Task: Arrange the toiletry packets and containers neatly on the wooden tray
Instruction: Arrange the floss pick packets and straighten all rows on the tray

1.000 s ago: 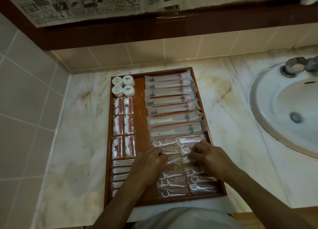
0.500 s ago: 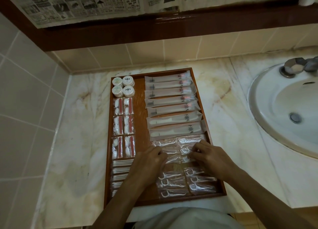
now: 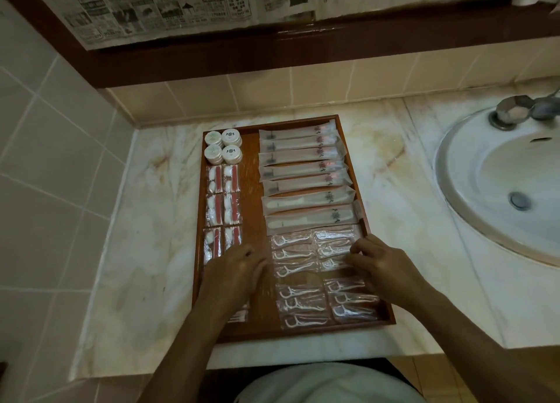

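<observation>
Nudging the clear, crinkly floss-pick packets [image 3: 298, 255] into two columns, the right hand [image 3: 383, 271] pinches one packet's edge with curled fingers while the left hand [image 3: 235, 274] rests flat, fingers straight. Nearly done, I judge — round white tubs [image 3: 223, 146] at 11 o'clock on the glossy wooden tray [image 3: 356, 166], frosted sleeves [image 3: 303, 175] at 1 o'clock.

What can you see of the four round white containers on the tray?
The four small round white lidded containers stand upright in a tight two-by-two block in the far left corner of the reddish-brown wooden tray. They look like plastic; each lid bears a small dark emblem. They sit just beyond the clear packets with red strips. Neither hand touches them.
</observation>
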